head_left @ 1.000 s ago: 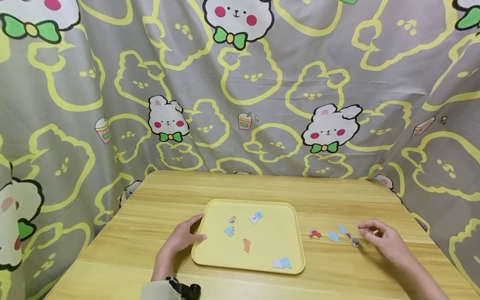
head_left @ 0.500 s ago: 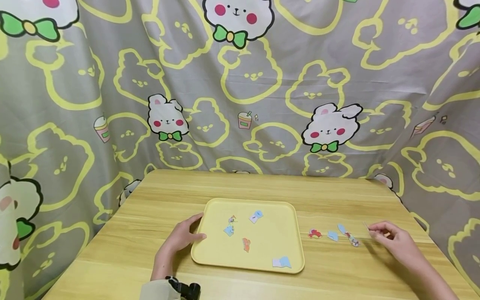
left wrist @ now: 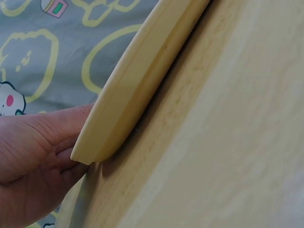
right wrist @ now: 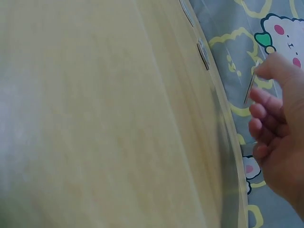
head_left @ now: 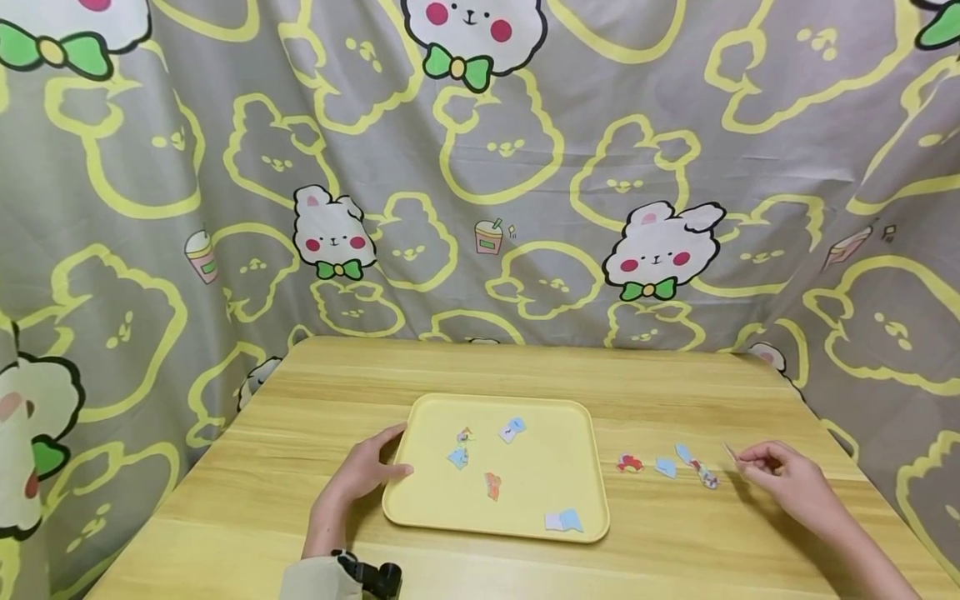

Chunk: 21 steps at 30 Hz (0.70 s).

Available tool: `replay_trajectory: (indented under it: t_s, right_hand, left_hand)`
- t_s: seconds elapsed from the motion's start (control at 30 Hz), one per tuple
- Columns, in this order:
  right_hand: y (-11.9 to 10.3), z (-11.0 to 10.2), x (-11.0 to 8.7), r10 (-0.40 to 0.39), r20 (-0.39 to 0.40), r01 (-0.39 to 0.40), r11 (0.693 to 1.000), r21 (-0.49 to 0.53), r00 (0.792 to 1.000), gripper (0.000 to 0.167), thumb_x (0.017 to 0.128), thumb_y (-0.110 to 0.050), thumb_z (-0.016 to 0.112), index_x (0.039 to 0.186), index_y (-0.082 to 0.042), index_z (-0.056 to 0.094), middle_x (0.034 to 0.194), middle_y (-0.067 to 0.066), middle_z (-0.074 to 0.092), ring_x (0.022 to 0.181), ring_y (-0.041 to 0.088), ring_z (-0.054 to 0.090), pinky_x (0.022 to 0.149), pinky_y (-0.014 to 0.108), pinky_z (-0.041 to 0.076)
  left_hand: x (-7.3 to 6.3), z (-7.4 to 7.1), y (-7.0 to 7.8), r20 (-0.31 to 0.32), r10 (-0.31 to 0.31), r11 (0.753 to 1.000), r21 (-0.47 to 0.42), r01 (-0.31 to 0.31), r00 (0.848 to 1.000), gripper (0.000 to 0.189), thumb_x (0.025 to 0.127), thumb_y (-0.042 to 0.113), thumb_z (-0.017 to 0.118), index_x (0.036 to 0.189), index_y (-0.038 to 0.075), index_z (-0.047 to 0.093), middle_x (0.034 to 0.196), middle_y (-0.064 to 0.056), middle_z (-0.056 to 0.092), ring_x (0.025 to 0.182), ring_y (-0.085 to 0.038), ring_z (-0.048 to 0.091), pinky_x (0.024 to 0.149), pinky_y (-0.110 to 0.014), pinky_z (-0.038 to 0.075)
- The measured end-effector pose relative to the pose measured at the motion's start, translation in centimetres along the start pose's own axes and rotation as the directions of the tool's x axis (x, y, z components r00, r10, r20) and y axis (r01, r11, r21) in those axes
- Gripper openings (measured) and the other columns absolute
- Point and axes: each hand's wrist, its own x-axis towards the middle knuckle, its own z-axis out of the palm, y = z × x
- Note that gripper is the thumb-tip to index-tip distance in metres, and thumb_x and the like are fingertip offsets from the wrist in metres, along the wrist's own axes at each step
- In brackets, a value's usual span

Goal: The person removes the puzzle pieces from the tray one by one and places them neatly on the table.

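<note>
My left hand (head_left: 365, 468) grips the left edge of the yellow tray (head_left: 536, 527), thumb on top of the rim; the left wrist view shows its other fingers beneath the tray's corner (left wrist: 90, 154). On the right, my right hand (head_left: 786, 479) pinches a thin flat puzzle piece (right wrist: 250, 88) between thumb and forefinger, raised over the table and seen edge-on, its printed face hidden. Left of that hand, a red piece (head_left: 629, 462), a light blue piece (head_left: 665, 467) and a long blue-and-multicoloured piece or joined pair (head_left: 697, 467) lie on the wood.
Several pieces are spread on the tray, among them an orange one (head_left: 492, 486), a blue-and-lilac pair (head_left: 564, 521) and another pair (head_left: 512, 429) near the back. The wooden table (head_left: 510, 371) ends at a grey patterned curtain (head_left: 465, 275).
My right hand has drawn back a little to the right with the puzzle piece, away from the loose pieces. My left hand stays on the tray's edge.
</note>
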Motion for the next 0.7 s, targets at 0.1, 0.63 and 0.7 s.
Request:
replay_trajectory:
  t_s: [0.1, 0.63, 0.7]
  right_hand:
    - [0.18, 0.10, 0.15, -0.011, 0.006, 0.011, 0.999, -0.037, 1.000, 0.013, 0.088, -0.014, 0.072, 0.094, -0.003, 0.068, 0.077, -0.013, 0.056, 0.069, -0.010, 0.043, 0.057, 0.015, 0.040]
    - [0.02, 0.38, 0.71, -0.072, 0.072, 0.086, 0.971, -0.225, 0.995, 0.015, 0.078, -0.014, 0.076, 0.082, -0.005, 0.064, 0.078, 0.001, 0.054, 0.067, -0.003, 0.040, 0.057, 0.021, 0.039]
    - [-0.02, 0.36, 0.77, -0.071, 0.081, 0.089, 0.966, -0.244, 0.994, 0.016, 0.078, -0.014, 0.076, 0.082, -0.005, 0.064, 0.078, 0.001, 0.053, 0.067, -0.001, 0.040, 0.057, 0.022, 0.038]
  left_hand:
    - [-0.02, -0.01, 0.00, 0.002, -0.002, 1.000, 0.001, 0.002, 1.000, 0.074, 0.083, 0.018, 0.078, 0.148, 0.007, 0.043, 0.150, -0.025, 0.043, 0.141, -0.046, 0.035, 0.115, -0.060, 0.032]
    - [0.33, -0.05, -0.31, 0.008, -0.006, 1.000, 0.002, 0.006, 1.000, 0.075, 0.083, 0.020, 0.078, 0.148, 0.009, 0.043, 0.151, -0.025, 0.042, 0.142, -0.046, 0.034, 0.115, -0.060, 0.032]
    - [0.34, -0.03, -0.30, 0.010, -0.006, 1.000, 0.004, 0.006, 1.000, 0.076, 0.083, 0.021, 0.078, 0.149, 0.010, 0.043, 0.151, -0.025, 0.042, 0.142, -0.046, 0.034, 0.115, -0.061, 0.032]
